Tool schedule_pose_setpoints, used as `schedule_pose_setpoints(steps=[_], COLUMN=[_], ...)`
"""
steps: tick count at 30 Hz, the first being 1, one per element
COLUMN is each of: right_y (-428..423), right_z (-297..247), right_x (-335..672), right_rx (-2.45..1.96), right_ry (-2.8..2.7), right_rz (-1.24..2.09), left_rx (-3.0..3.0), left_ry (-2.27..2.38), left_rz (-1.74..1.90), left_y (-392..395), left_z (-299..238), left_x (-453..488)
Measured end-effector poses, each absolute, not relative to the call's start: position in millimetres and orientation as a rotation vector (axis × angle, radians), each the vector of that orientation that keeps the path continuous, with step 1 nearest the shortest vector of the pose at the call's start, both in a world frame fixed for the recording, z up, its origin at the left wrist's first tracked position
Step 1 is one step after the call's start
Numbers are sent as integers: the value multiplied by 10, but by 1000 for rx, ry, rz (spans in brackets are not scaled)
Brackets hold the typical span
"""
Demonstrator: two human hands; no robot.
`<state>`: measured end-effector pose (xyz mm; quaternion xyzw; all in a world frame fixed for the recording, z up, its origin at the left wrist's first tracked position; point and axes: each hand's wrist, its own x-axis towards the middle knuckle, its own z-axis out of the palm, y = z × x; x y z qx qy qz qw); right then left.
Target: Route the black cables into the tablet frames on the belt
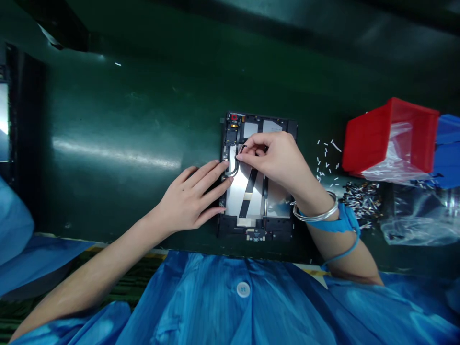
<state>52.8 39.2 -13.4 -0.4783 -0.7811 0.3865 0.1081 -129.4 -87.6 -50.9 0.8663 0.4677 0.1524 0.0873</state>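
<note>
An opened tablet point(230, 215) lies on the green bench in front of me, its silver battery plates and circuit boards exposed. My right hand point(278, 155) is over its upper middle, thumb and forefinger pinched on a thin black cable point(236, 165). The cable curves down along the tablet's left side. My left hand point(192, 196) lies with fingers spread on the left edge, fingertips touching the frame and close to the cable's bend. A dark flat ribbon cable point(245, 207) runs slantwise across the battery area. Part of the tablet's right side is hidden under my right hand.
To the right stands a red bin point(366, 139) with clear plastic inside, beside a blue bin point(449, 153). Small metallic parts point(361, 199) are heaped near a clear plastic bag point(417, 220). White slivers point(326, 165) are scattered nearby. Another device point(4, 124) sits at far left, near a blue sleeve.
</note>
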Motion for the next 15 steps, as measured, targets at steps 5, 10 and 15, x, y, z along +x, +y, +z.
schedule_pose_setpoints(steps=[5,10,15], right_y=[381,367,342], right_z=[-140,-143,-138], right_x=[510,505,504], right_rx=[-1448,-1433,-1472], right_ry=[-2305,-2307,-2320], right_rz=[1113,1090,1053], left_rx=[2617,2773,2819], left_ry=[1290,1256,1232], left_rz=[394,396,404], left_y=[-811,-772,-744], left_z=[-471,-458,-407], left_x=[-1300,-1312,-1307])
